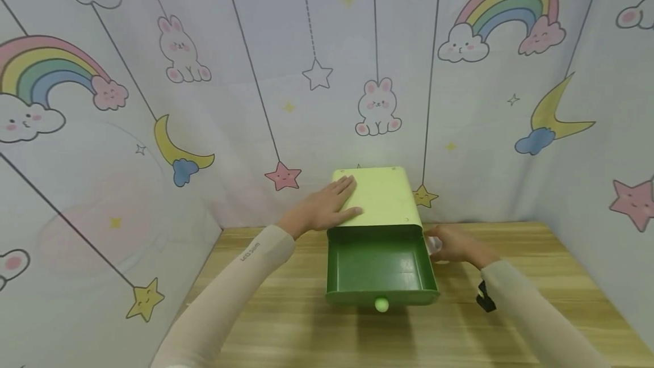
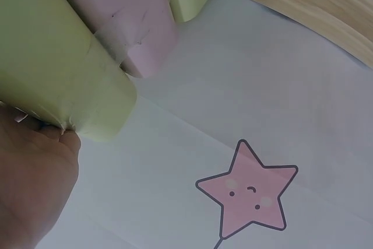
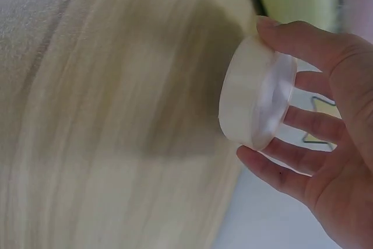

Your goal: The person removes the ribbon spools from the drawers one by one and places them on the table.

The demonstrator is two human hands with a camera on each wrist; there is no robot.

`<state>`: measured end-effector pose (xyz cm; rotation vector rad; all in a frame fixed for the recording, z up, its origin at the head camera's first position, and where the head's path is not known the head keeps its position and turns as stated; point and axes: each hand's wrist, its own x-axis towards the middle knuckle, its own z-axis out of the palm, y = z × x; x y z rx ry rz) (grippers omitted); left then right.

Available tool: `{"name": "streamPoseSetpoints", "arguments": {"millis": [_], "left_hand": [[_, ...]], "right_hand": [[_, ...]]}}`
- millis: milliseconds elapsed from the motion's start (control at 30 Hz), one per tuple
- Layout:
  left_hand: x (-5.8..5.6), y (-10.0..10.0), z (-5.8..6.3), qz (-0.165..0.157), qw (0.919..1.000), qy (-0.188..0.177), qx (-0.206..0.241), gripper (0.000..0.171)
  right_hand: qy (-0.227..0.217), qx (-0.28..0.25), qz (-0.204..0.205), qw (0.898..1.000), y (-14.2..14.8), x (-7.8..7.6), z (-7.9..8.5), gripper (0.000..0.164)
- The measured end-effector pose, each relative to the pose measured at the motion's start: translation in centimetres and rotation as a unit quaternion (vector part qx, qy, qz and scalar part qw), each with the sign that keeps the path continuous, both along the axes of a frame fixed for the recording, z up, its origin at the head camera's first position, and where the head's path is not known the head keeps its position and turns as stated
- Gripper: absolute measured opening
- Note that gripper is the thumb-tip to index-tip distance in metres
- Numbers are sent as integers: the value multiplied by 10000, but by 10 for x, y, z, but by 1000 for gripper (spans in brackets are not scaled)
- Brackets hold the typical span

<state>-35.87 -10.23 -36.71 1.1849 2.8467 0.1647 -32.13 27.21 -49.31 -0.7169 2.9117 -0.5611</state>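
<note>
A small drawer cabinet (image 1: 383,195) with a pale yellow-green top stands on the table near the back wall. Its green drawer (image 1: 375,266) is pulled out towards me, with nothing inside, and has a round light-green knob (image 1: 381,305). My left hand (image 1: 327,207) lies on the top's left part, fingers extended and thumb apart. Beside the cabinet's right side, my right hand (image 1: 455,245) grips a roll of tape (image 3: 250,97) between thumb and fingers. In the left wrist view a pink section (image 2: 137,21) of the cabinet borders the yellow-green one, with clear tape across the seam.
The wood-grain table (image 1: 271,311) extends on both sides of the cabinet. A printed fabric wall (image 1: 317,129) with rainbows, rabbits and stars rises close behind it and along both sides. A black strap piece (image 1: 485,297) hangs by the right sleeve.
</note>
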Motion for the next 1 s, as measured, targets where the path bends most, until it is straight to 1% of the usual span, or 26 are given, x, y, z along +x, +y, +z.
{"name": "streamPoseSetpoints", "arguments": {"millis": [167, 267, 433, 667, 800, 967, 1000], "left_hand": [[0, 0, -3, 15, 10000, -22, -7, 93], [0, 0, -4, 12, 10000, -31, -13, 93], [-1, 0, -5, 31, 10000, 12, 8, 92], [-2, 0, -3, 28, 10000, 40, 52, 91], [-2, 0, -2, 10, 10000, 30, 50, 91], [-1, -1, -4, 22, 10000, 13, 45, 92], [-1, -1, -4, 23, 10000, 14, 53, 92]], "right_hand": [[-330, 50, -201, 9992, -1, -4, -12, 57], [-445, 38, -216, 9988, -2, -5, -15, 53], [-411, 8, -222, 9989, -4, -5, -17, 46], [-148, 32, -153, 9998, -3, -6, -17, 36], [-25, 68, -130, 9999, -3, -3, -16, 41], [72, 120, -161, 9998, -2, 1, -17, 57], [57, 85, -219, 9997, -2, 1, -17, 60]]}}
